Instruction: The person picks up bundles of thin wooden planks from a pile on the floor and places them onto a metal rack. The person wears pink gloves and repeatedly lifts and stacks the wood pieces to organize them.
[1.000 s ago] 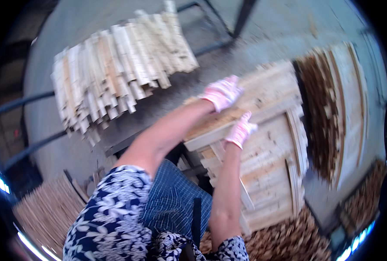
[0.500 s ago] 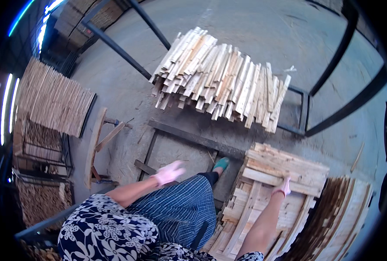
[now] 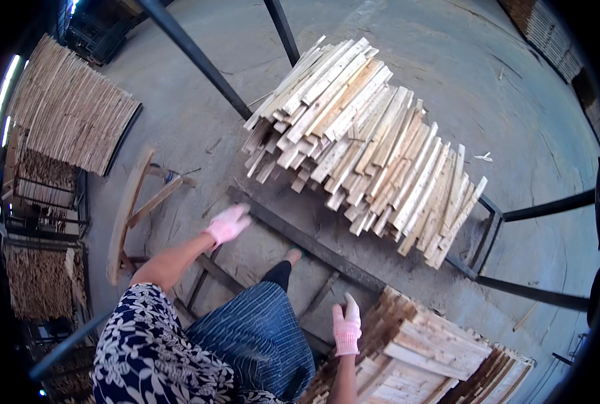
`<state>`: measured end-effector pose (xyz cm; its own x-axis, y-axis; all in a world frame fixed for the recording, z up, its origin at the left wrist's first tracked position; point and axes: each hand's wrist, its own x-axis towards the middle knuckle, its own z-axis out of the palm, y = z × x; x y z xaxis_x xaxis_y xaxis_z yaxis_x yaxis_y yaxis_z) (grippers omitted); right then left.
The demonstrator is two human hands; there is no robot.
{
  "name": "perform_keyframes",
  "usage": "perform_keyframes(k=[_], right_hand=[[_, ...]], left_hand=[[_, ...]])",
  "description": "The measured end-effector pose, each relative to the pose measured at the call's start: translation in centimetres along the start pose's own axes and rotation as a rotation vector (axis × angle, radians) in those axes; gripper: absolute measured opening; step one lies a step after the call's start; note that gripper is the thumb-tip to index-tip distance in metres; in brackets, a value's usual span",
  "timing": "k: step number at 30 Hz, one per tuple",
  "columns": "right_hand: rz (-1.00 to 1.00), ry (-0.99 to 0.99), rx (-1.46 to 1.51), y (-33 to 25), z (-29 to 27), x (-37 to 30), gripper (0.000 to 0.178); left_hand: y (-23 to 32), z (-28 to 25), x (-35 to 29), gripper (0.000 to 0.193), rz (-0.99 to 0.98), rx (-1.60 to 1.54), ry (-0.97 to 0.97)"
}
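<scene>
Both hands wear pink gloves. My left hand [image 3: 229, 223] hangs in the air near the left end of a dark metal beam [image 3: 300, 237], fingers loosely stretched and holding nothing. To the right, my right hand [image 3: 347, 326] is raised with thumb and fingers apart, nothing between them. It is nearest to a stack of pale wooden boards [image 3: 431, 353] at the lower right. Ahead of both hands, a large pile of loose, narrow wooden strips [image 3: 367, 148] lies between dark metal posts, its near ends uneven.
A wooden trestle [image 3: 133, 212] stands on the floor at the left. Behind it are racked stacks of thin wooden sheets [image 3: 71, 108]. Dark frame bars [image 3: 195, 57] rise at the far left of the pile, and another frame bar [image 3: 549, 205] reaches out at the right.
My right hand has come off the board stack and moved left. My left hand has moved forward and left. The strip pile now looks larger and nearer, and a foot has stepped forward.
</scene>
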<state>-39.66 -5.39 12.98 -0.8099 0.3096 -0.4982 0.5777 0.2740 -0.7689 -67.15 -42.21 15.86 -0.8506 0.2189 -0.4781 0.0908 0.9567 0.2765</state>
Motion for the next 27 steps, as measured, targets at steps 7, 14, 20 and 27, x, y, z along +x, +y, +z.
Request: perform_keyframes(k=[7, 14, 20, 27], right_hand=[[-0.213, -0.095, -0.114, -14.3, 7.8, 32.2, 0.05], [0.179, 0.251, 0.142, -22.4, 12.0, 51.7, 0.104], [0.213, 0.257, 0.668, -25.8, 15.3, 49.4, 0.088], [0.19, 0.083, 0.484, -26.3, 13.3, 51.2, 0.097]], left_hand=[[7.7, -12.7, 33.3, 0.08, 0.021, -0.214, 0.248], [15.1, -11.5, 42.0, 0.097, -0.185, -0.112, 0.141], [13.8, -12.1, 40.2, 0.094, -0.231, -0.011, 0.037], [13.3, -13.2, 41.3, 0.109, -0.283, -0.261, 0.075]])
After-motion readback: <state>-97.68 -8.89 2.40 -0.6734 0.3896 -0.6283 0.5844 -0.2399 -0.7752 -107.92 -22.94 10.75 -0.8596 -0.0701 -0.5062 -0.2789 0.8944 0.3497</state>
